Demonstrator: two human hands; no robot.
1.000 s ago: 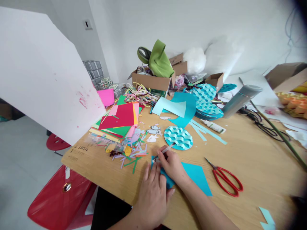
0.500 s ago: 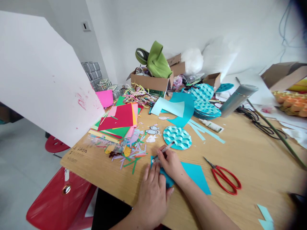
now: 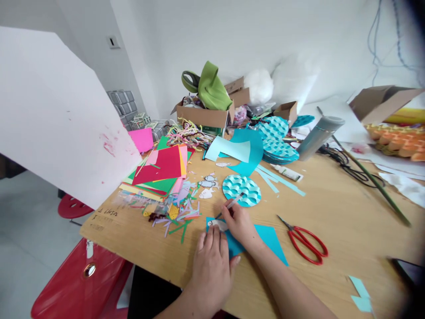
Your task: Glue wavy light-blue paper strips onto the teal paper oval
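A blue paper sheet lies near the table's front edge, with a small white fish cutout on its upper left part. My left hand rests flat over the sheet, fingertips on the lower edge of the cutout, thumb spread to the side. My right hand pinches a slim pen, its tip down beside the cutout's upper edge. Just behind it lies a round blue disc with wavy strips. Red-handled scissors lie to the right.
Coloured papers, paper scraps and fish cutouts lie left. Behind are a cardboard box, a glue bottle and a grey flask. A white board stands at far left; a green stick lies right.
The pen in my right hand has moved slightly along the cutout's upper edge, and more of the white fish shows. The whole view has shifted a little.
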